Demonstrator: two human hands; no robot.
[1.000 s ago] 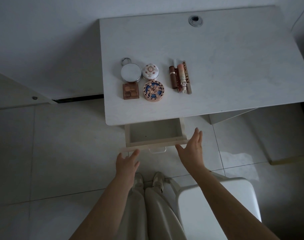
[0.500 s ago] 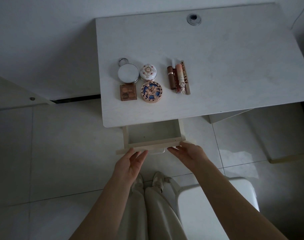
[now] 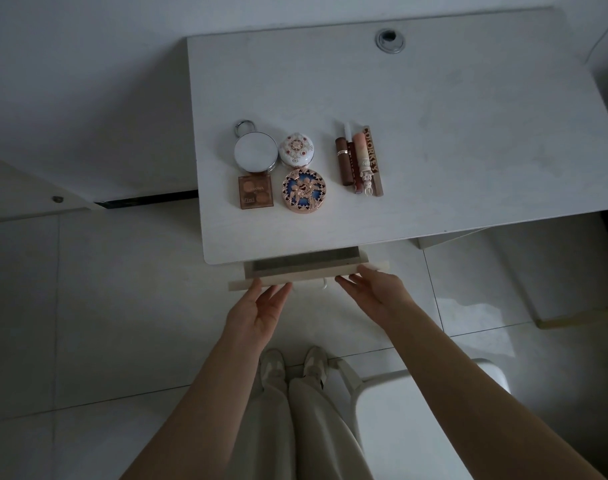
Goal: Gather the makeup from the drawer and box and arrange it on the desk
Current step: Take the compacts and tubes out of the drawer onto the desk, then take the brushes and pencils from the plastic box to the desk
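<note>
Makeup lies on the white desk (image 3: pixel 434 133): a round white compact (image 3: pixel 254 155), a small ornate white pot (image 3: pixel 296 150), a brown square palette (image 3: pixel 256 191), a blue and gold round compact (image 3: pixel 304 190), and several lip tubes (image 3: pixel 359 161) side by side. Under the desk's front edge the drawer (image 3: pixel 306 271) stands only slightly out. My left hand (image 3: pixel 257 311) and my right hand (image 3: pixel 377 294) both rest flat against the drawer front, fingers apart, holding nothing.
A white chair (image 3: pixel 417 420) stands at my right on the tiled floor. My legs and shoes (image 3: pixel 292 368) are below the drawer. A cable grommet (image 3: pixel 390 39) sits at the desk's far edge. A wall is behind the desk.
Both hands came up to the drawer front and pushed it in; the drawer, wide open a second ago, now shows only a narrow strip.
</note>
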